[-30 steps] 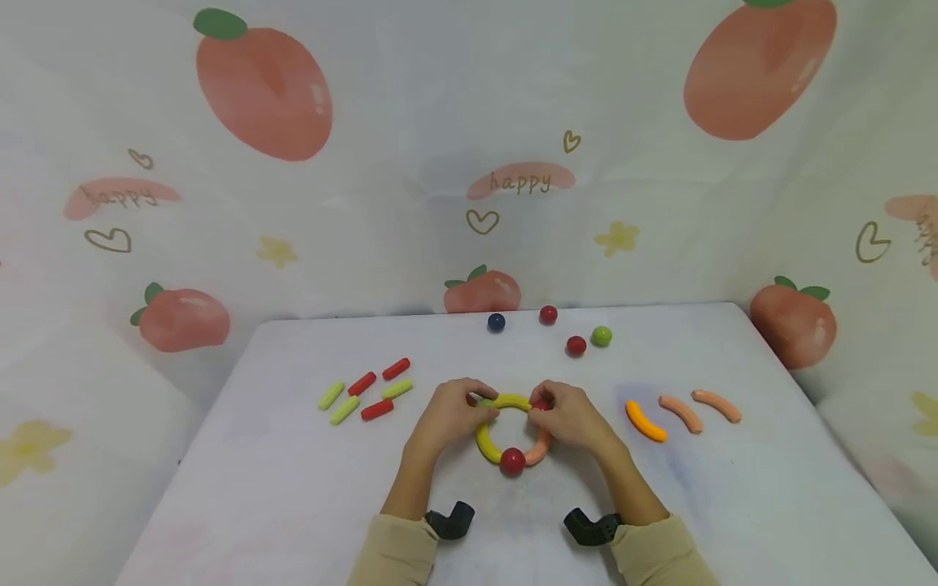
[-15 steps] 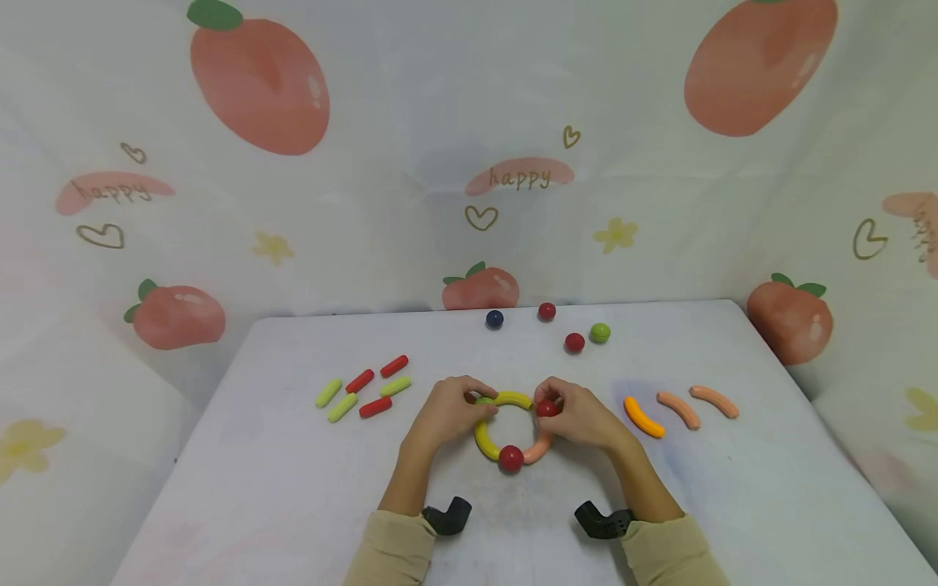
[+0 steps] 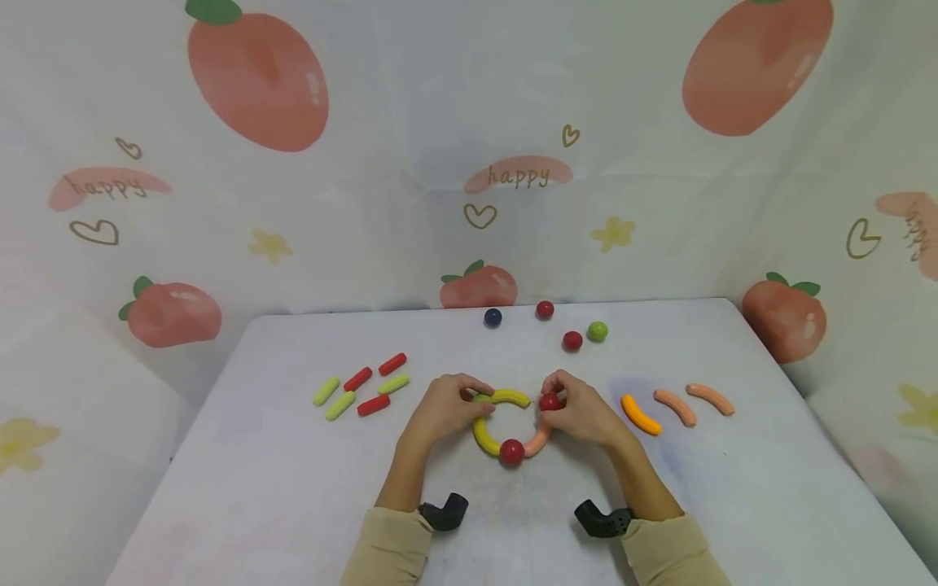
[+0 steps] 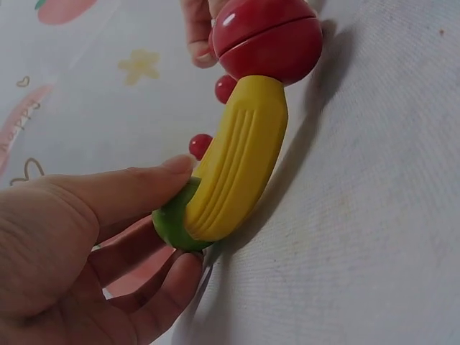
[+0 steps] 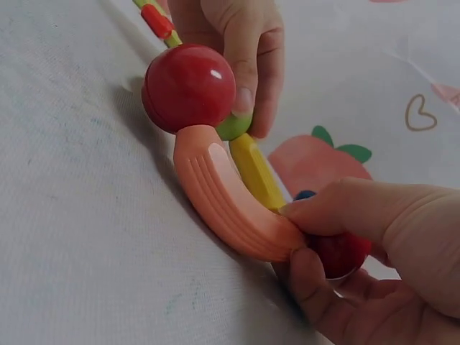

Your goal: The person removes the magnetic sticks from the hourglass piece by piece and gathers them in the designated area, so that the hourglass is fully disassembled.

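My left hand pinches a green ball at the upper left of a ring of toy pieces. One yellow curved stick runs from it down to a red ball at the front. A second yellow curved stick reaches right from the green ball, its far end free. My right hand holds another red ball between thumb and fingers. A peach curved stick links that ball with the front one. A gap shows between the held red ball and the upper yellow stick.
Short red sticks and light green sticks lie to the left. On the right are an orange curved stick and two peach ones. Further back sit a dark blue ball, two red balls and a green ball.
My right hand has shifted right with its red ball, away from the upper yellow stick's end, and a gap has opened there. My left hand keeps its hold on the green ball.
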`<state>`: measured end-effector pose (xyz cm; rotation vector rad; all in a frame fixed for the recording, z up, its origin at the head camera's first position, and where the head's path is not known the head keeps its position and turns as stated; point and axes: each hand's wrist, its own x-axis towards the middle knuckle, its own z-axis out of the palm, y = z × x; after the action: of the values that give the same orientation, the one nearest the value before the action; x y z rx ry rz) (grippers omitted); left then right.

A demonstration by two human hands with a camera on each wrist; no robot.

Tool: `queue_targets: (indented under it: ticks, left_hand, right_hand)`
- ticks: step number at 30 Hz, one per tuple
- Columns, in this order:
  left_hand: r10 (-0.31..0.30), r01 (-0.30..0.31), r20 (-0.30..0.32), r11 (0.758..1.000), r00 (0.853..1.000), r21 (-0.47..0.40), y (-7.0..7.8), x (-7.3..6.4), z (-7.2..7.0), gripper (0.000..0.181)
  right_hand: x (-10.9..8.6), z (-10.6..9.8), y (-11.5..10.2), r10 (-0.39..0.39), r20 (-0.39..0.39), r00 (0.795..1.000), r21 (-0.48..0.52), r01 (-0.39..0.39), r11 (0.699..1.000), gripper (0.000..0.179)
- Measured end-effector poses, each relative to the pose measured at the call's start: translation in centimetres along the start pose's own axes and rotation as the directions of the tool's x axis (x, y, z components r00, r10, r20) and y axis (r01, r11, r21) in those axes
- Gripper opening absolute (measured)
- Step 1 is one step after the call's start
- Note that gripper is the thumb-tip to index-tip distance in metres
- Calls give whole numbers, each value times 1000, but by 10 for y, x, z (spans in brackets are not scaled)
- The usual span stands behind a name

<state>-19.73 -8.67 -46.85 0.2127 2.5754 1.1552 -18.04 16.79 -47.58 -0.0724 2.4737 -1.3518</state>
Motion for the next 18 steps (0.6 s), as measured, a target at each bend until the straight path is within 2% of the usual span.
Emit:
queue_targets:
  ticks: [5, 9, 14, 18]
  left_hand:
    - [-10, 10, 23, 1000, 1000, -17, -3, 0, -3, 30]
    - [-10, 11, 47, 1000, 999, -16, -5, -1, -5, 35]
    - [21, -18, 68, 999, 997, -35, -8, 0, -6, 34]
    - [28, -24, 70, 998, 997, -50, -10, 1, -4, 34]
  right_hand:
    - [1, -1, -2, -1, -14, 1000, 36, 1, 999, 31]
    - [5, -1, -9, -39, -97, 995, 5, 40, 999, 36]
    - [28, -5, -27, -146, -220, 965, -167, 110, 980, 41]
    - [60, -9, -36, -240, -246, 939, -334, 150, 930, 37]
